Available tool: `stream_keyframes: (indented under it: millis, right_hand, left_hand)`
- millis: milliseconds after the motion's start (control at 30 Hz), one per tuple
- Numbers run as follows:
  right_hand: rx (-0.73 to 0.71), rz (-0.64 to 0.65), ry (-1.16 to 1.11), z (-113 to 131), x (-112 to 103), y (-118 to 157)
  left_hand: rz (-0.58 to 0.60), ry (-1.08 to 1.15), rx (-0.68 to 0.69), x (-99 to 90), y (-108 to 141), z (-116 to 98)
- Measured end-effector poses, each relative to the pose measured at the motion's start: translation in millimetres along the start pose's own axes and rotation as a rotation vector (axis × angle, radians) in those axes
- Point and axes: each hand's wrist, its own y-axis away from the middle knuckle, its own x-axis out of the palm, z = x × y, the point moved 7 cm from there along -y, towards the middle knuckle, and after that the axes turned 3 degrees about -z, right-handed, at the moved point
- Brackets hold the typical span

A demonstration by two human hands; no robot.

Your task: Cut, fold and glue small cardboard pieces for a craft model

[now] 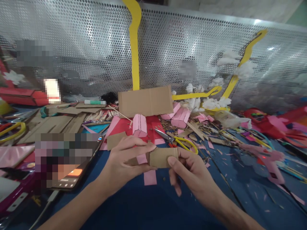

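Between both hands is a small folded piece of brown cardboard (161,158), held above the blue table. My left hand (127,156) grips its left end, thumb below and fingers above, and a bit of pink paper shows between them. My right hand (189,169) pinches the right end with the thumb on the near face. Below the cardboard lies a pink paper strip (150,178). Just behind are scissors (178,140) with yellow handles and a pink folded paper box (139,125) on red paper (124,127).
A pink glue gun (266,158) lies at the right with its cord. A phone (72,174) with a cable is at the left. Cardboard sheets (57,124), paper scraps and a larger cardboard piece (145,101) stand or lie before a perforated metal panel (163,41).
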Motion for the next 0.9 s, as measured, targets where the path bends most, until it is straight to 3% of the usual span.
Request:
stream_keyframes:
  millis: [467, 567, 667, 833, 900]
  right_hand:
    - [-0.019, -0.004, 0.006, 3, 0, 0]
    - [-0.137, -0.181, 0.012, 10, -17, -3]
    - [-0.284, -0.360, 0.155, 27, -33, -2]
    - [-0.386, -0.301, 0.360, 60, -24, 31]
    - [-0.268, -0.191, 0.233, 53, -19, 59]
  left_hand:
    - [-0.002, 0.006, -0.052, -0.4, -2, 1]
    - [-0.077, -0.005, -0.157, -5.8, -6, 11]
    - [-0.177, 0.075, -0.332, -11.8, -4, 33]
    - [-0.270, 0.335, -0.547, -10.4, 5, 65]
    - [-0.289, 0.379, -0.593, -9.3, 8, 70]
